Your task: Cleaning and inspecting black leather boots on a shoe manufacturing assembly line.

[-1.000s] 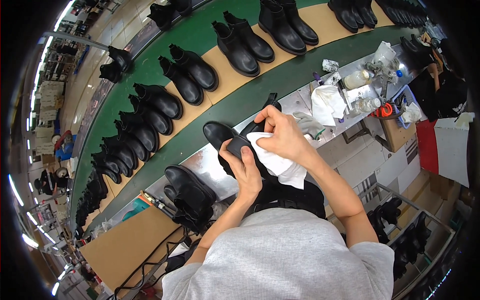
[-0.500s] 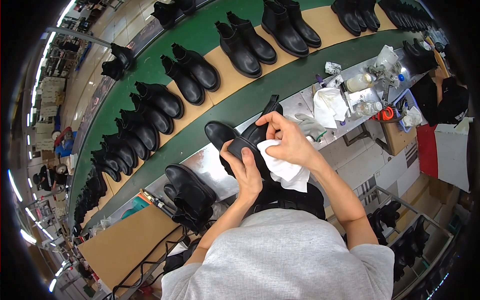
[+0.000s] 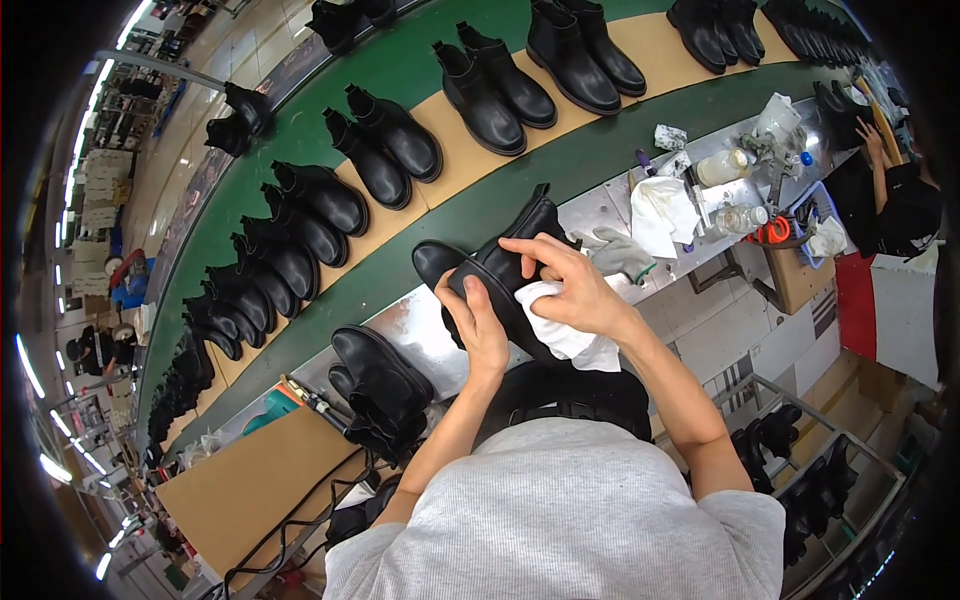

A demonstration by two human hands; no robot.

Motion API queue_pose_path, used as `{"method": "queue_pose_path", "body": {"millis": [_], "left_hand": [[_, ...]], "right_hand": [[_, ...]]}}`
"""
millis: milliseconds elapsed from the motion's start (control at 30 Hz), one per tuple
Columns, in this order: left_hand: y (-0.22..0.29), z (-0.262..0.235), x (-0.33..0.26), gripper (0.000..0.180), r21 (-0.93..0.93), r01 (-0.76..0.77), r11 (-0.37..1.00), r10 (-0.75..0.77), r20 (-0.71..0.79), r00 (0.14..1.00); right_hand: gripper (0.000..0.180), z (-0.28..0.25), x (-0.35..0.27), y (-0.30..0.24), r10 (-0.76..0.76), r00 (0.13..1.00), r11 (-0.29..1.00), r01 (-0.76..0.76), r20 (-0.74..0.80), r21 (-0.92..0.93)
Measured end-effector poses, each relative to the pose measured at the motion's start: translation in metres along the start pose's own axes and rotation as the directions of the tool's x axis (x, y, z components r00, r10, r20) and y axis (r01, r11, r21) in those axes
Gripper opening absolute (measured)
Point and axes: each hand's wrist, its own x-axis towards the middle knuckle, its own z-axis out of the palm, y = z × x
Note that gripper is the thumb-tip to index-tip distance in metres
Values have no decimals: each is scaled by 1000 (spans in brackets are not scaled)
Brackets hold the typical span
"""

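Black ankle boot (image 3: pixel 500 270) lies on its side above the near edge of the metal workbench (image 3: pixel 420 335), held up between both hands. Left hand (image 3: pixel 478 325) cups its sole from below, fingers curled around it. Right hand (image 3: pixel 572 285) presses a crumpled white cloth (image 3: pixel 565 335) against the boot's upper, fingers closed on the cloth. 2 more black boots (image 3: pixel 380 385) rest at the bench's left end.

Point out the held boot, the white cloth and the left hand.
boot (image 3: pixel 500 268), head view, on its black upper.
white cloth (image 3: pixel 565 335), head view, on the fold below the right hand.
left hand (image 3: pixel 478 325), head view, on its back.
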Motion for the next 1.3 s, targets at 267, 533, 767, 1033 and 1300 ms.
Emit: {"method": "queue_pose_path", "body": {"millis": [267,533,767,1033,1300], "left_hand": [[3,0,-2,49,48,-54,997,53,16,998],[21,6,-6,47,108,-20,994,18,22,1000],[-6,-6,14,51,-106,14,994,-15,-10,1000],[9,2,4,46,21,-92,996,92,2,996],[22,-28,42,48,-456,10,890,-69,-113,991]], "right_hand": [[41,13,12,5,50,988,998,-43,-146,52],[19,19,20,12,16,918,997,-45,-397,-66],[30,14,2,3,189,952,946,-110,-240,305],[28,27,25,-7,-85,914,945,-52,-396,-323],[19,-61,-13,21,55,784,933,-261,-618,-248]]}}
